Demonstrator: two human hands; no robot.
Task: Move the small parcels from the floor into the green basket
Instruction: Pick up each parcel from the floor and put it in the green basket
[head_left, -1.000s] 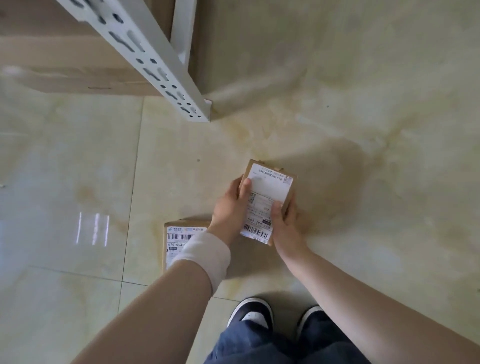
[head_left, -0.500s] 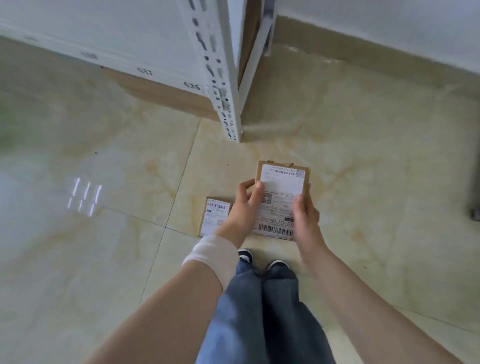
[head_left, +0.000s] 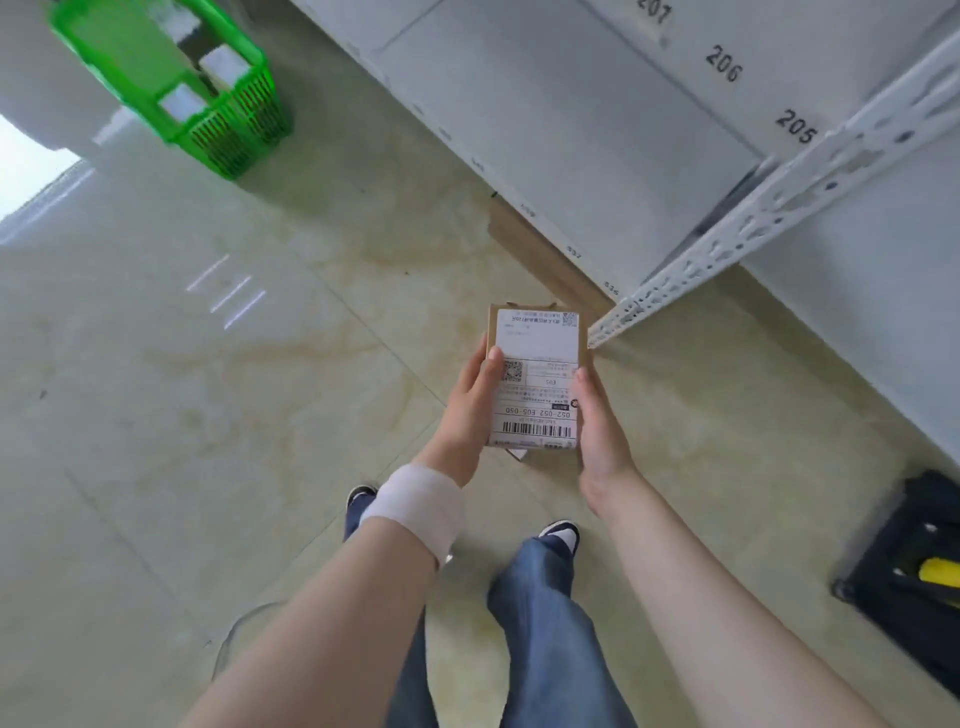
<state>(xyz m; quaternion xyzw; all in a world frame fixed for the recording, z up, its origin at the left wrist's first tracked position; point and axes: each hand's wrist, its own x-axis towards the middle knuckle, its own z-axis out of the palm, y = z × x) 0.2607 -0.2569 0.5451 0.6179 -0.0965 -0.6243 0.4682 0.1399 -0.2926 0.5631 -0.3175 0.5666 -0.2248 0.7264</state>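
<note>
A small brown cardboard parcel (head_left: 537, 379) with a white shipping label is held up in front of me, above the floor. My left hand (head_left: 470, 410) grips its left edge, thumb on the label; a white band wraps that wrist. Along the parcel's right edge lies my right hand (head_left: 597, 431), its thumb on top. The green plastic basket (head_left: 228, 140) stands on the floor at the far upper left, well apart from the parcel, with white parcels (head_left: 223, 65) inside it.
White shelving with numbered tags (head_left: 571, 130) runs along the right, its perforated upright post (head_left: 769, 218) slanting down beside the parcel. A black and yellow object (head_left: 914, 571) sits at the right edge. My legs and shoes (head_left: 558, 535) are below on glossy beige tiles.
The view has swung up and left, so the green basket now appears. The parcel stays in both hands and is higher. The second parcel on the floor is no longer visible.
</note>
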